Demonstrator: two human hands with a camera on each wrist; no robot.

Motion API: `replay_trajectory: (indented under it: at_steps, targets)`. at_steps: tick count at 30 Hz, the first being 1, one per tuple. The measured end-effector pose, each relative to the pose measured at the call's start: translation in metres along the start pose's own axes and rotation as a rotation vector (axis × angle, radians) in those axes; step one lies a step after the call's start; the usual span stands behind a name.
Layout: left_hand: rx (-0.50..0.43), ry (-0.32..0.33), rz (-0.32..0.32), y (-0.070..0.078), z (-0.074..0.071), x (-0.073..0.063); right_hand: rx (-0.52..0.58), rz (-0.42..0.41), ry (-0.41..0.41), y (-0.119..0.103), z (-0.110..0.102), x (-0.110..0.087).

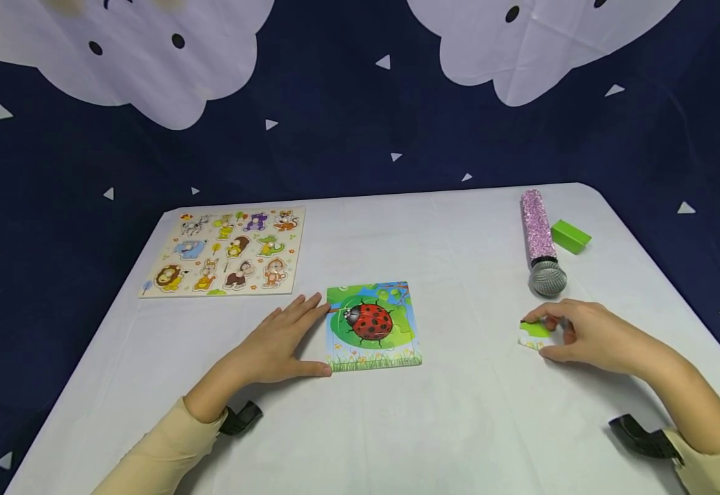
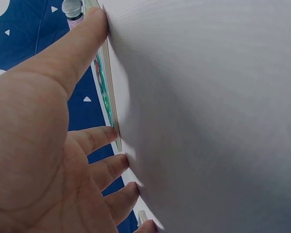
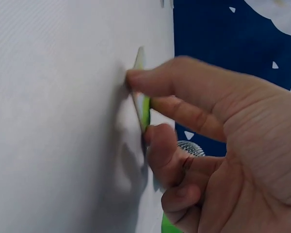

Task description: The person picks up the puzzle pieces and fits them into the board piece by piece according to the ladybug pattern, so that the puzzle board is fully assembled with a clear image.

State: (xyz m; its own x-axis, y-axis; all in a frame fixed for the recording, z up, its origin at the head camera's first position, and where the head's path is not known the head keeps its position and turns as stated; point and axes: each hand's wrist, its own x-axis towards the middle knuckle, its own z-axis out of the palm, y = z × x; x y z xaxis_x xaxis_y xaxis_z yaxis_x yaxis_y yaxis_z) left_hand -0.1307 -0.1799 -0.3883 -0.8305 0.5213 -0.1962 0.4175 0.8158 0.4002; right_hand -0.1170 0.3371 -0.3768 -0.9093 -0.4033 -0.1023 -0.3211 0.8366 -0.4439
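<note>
A square ladybug puzzle [image 1: 373,324] lies flat near the middle of the table in the head view. My left hand [image 1: 276,342] is spread at its left side, with thumb and index fingertip at the board's edge. In the left wrist view the puzzle board [image 2: 110,87] shows edge-on beside those straight fingers. Well to the right, my right hand [image 1: 601,337] pinches a small green and white puzzle piece [image 1: 531,333] between thumb and fingers, low over the table. The right wrist view shows this thin piece [image 3: 144,111] from the side, partly covered by the thumb.
An animal peg puzzle board [image 1: 226,251] lies at the back left. At the back right are a microphone [image 1: 540,240] with a glittery pink handle and a green block [image 1: 571,236]. White cloth covers the table [image 1: 397,433]; a dark blue patterned cloth [image 1: 335,151] hangs behind it.
</note>
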Motion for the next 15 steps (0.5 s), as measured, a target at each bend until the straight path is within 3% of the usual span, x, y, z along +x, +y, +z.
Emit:
replay_trajectory:
  at_steps: [15]
  targets:
    - [0.001, -0.003, 0.000, 0.0005, 0.0000, -0.0003, 0.035, -0.051, -0.013, -0.0040, 0.0036, 0.0096]
